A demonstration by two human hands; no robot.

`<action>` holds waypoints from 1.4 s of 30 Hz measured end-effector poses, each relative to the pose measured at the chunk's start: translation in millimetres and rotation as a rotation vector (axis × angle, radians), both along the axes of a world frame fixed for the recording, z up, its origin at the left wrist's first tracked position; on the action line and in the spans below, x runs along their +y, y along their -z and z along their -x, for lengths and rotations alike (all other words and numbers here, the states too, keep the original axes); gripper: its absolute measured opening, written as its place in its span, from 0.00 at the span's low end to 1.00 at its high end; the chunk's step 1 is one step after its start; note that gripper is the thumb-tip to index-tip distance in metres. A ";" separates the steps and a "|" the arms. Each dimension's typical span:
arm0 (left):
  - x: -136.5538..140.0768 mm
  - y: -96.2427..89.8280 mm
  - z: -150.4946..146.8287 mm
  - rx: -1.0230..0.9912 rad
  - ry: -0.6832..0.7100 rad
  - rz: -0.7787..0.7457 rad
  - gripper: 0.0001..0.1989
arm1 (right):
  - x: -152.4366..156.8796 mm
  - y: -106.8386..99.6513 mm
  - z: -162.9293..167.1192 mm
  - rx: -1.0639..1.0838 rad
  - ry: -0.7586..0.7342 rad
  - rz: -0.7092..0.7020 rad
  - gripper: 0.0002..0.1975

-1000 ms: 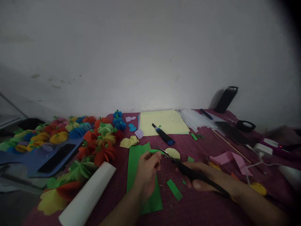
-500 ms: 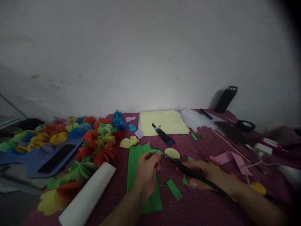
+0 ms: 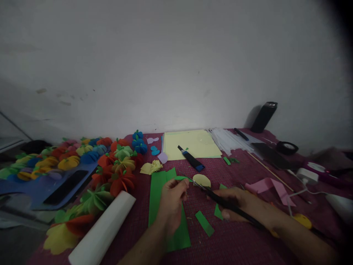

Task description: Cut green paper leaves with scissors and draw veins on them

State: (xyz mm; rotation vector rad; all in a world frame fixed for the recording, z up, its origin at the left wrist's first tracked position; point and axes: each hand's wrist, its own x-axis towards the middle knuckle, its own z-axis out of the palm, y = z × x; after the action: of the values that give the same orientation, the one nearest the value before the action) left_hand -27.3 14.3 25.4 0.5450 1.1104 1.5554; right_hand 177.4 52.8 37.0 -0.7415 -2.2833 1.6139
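Note:
My left hand [image 3: 173,200] pinches a small strip of green paper [image 3: 182,178] above the table, its fingers closed. A pair of black-handled scissors [image 3: 220,200] is gripped in my right hand [image 3: 242,206], with the metal blades at the strip's right end. I cannot tell how far apart the blades are. Under my left hand and forearm lie larger green paper sheets [image 3: 157,191], partly covered. A cut green rectangle [image 3: 204,223] rests on the tablecloth between the hands, and a pale yellow paper oval [image 3: 202,180] lies just beyond the scissors.
Colourful paper pumpkins [image 3: 122,180] crowd the left, beside a white roll [image 3: 103,228]. Behind are pale yellow sheets [image 3: 190,136] with a utility knife [image 3: 191,158] on them. On the right are a pink ribbon strip [image 3: 271,186], a wooden stick [image 3: 271,171] and a black bottle [image 3: 263,117].
Both hands stay nearly in place, the scissors still at the green strip. The view has shifted very slightly.

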 end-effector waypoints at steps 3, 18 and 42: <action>-0.5 -0.3 -0.1 0.015 0.002 0.016 0.10 | 0.1 0.4 -0.9 -0.014 0.013 0.017 0.16; 1.5 5.7 0.5 0.062 -0.013 0.026 0.08 | 0.8 3.5 -5.7 -0.135 0.185 -0.183 0.20; -1.2 8.4 0.1 0.034 0.081 0.009 0.14 | 4.0 9.1 -1.0 0.084 0.211 -0.052 0.21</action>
State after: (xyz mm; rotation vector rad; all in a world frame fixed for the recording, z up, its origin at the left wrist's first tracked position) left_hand -27.4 13.1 17.0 0.6046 1.1074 1.4751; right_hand 178.4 56.8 27.9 -0.8528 -2.1016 1.4571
